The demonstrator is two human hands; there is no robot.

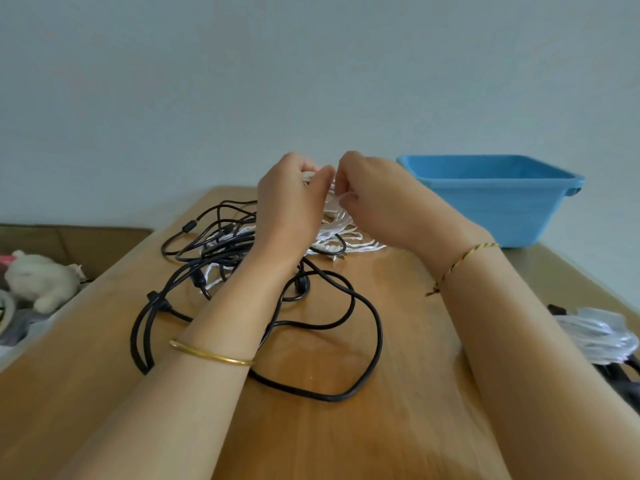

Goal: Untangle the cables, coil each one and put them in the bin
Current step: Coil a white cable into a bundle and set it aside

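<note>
I read left hand (291,199) and right hand (374,199) both pinching the white cable (341,225), just left of the bin (502,202). Black cables (311,327) interlace it. Risk: a hard pull tightens knots and drags the heap.

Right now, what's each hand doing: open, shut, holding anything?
Left hand: fingers curled round the white cable.
Right hand: pinches the same white cable.

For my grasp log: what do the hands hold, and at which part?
The left hand and right hand both pinch strands of the white cable; which part cannot be told.
</note>
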